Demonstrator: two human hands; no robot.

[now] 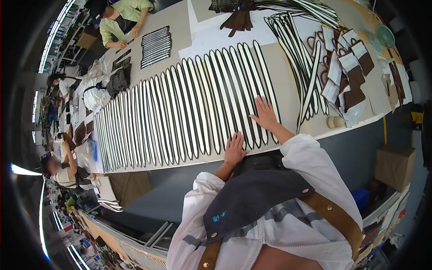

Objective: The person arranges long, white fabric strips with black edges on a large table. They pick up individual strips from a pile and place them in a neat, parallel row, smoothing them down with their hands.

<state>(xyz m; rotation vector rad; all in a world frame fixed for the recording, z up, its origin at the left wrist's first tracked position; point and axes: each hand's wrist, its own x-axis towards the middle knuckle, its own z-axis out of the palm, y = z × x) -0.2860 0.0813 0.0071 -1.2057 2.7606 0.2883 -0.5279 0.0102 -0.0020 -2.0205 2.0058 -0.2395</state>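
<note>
Long white strips with black edges and pointed ends [192,108] lie side by side in a row across the worktable [287,84]. My left hand [235,148] rests flat, fingers extended, on the near ends of a few strips by the table's front edge. Farther up, my right hand [265,111] lies palm down with its thumb spread, over the last strips at the row's right end. Neither hand grips anything. Just right of the row, a loose pile of similar strips [305,67] spreads in a tangle.
Brown pieces with white panels and looped handles [349,64] are heaped at the right, near a spool of thread [335,122] and a small green fan [384,35]. Across the table, a person [125,23] handles small dark strips. Another person [67,172] works at the left. Dark bundles [119,81] lie behind the row.
</note>
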